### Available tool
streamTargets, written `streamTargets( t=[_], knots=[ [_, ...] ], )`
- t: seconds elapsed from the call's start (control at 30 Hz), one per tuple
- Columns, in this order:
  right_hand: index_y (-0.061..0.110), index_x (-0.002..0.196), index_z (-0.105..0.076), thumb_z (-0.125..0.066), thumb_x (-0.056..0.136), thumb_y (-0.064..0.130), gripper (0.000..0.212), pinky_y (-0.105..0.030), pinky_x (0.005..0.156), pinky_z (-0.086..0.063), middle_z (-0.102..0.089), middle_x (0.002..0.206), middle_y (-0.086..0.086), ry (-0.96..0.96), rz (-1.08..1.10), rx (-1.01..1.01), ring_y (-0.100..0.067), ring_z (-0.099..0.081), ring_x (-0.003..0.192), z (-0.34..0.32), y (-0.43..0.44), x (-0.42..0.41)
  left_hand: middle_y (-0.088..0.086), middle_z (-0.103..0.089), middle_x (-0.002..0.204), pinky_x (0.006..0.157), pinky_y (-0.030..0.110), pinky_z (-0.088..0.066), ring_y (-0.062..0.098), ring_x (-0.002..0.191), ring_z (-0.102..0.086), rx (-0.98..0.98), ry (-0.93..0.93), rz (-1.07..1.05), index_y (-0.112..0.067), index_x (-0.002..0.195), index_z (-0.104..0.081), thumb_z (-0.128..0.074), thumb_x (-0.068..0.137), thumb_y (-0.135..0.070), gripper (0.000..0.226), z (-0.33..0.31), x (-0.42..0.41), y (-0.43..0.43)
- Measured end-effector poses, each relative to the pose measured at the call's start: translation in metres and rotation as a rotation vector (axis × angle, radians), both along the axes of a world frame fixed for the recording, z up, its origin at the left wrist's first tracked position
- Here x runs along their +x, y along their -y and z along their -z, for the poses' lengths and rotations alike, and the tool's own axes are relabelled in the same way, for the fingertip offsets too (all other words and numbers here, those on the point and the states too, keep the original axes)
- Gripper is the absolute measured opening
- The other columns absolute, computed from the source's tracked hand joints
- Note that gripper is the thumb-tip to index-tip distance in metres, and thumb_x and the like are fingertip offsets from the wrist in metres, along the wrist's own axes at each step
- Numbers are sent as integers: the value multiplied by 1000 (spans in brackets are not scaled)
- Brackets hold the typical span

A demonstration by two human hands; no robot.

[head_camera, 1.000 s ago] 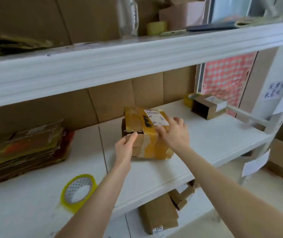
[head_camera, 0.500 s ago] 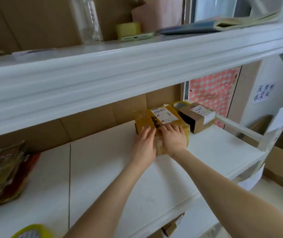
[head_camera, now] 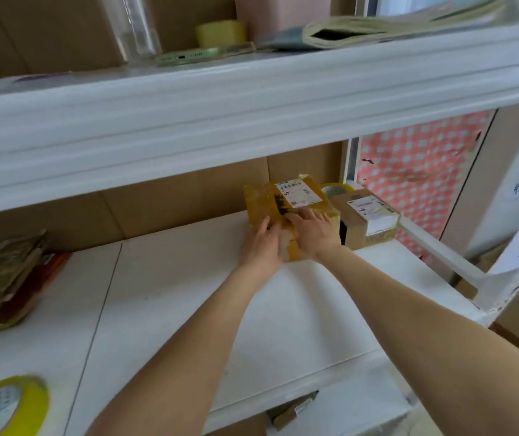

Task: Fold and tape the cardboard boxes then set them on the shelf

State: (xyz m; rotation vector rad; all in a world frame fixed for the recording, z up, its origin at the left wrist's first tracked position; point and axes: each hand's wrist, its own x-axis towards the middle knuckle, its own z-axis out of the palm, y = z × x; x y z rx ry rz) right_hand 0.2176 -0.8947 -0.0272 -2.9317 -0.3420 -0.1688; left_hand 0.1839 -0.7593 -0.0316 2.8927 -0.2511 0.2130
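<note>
While left hand (head_camera: 262,245) presses box (head_camera: 259,201), right hand (head_camera: 316,236) (flat) lies alongside.

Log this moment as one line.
step: taped box set on shelf | left hand: flat on its front | right hand: flat on its top | beside it: second labelled box | tape roll: shelf front left

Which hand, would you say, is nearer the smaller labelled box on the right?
Right: the right hand is just left of the smaller box; the left hand farther left.

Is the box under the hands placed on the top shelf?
No, the taped box sits on the middle shelf, beside a smaller box.
</note>
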Motion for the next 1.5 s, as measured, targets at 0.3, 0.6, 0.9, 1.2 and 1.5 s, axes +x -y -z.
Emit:
streamTargets(
  t=[0.3, 0.6, 0.9, 1.2, 1.5],
  knots=[
    [21, 136, -44, -56, 88, 22, 49, -42, 100, -34, -40, 133, -12, 131, -32, 60, -34, -36, 123, 4, -53, -43, 7, -30, 149, 95, 35, -41, 26, 129, -42, 185, 77, -246, -18, 143, -32, -61, 89, -20, 62, -7, -39, -48],
    [22, 140, -43, -52, 92, 21, 48, -41, 100, -38, -42, 137, -12, 194, -194, 95, -33, -36, 126, -2, -177, -94, 9, -26, 151, 98, 35, -39, 26, 131, -40, 223, 83, -326, -14, 144, -30, -59, 89, -18, 62, -18, -106, -161],
    [19, 134, -47, -54, 91, 21, 44, -41, 98, -37, -40, 136, -13, 125, -261, 81, -34, -35, 126, -1, -373, -190, 9, -35, 141, 94, 38, -42, 27, 128, -40, 186, 75, -370, -13, 136, -38, -62, 85, -21, 56, -21, -211, -351],
    [20, 137, -44, -55, 91, 23, 48, -39, 102, -35, -36, 138, -10, 6, -342, 48, -31, -31, 130, 4, -533, -249, 9, -36, 139, 91, 38, -44, 27, 125, -43, 110, -26, -459, -14, 135, -40, -61, 87, -19, 52, 2, -270, -504],
    [23, 134, -45, -51, 92, 19, 42, -37, 97, -37, -37, 134, -7, -2, -423, 58, -28, -34, 124, 24, -635, -231, 10, -40, 136, 87, 36, -45, 26, 121, -45, 189, -123, -642, -12, 138, -38, -54, 91, -23, 50, 35, -278, -622]
  ],
)
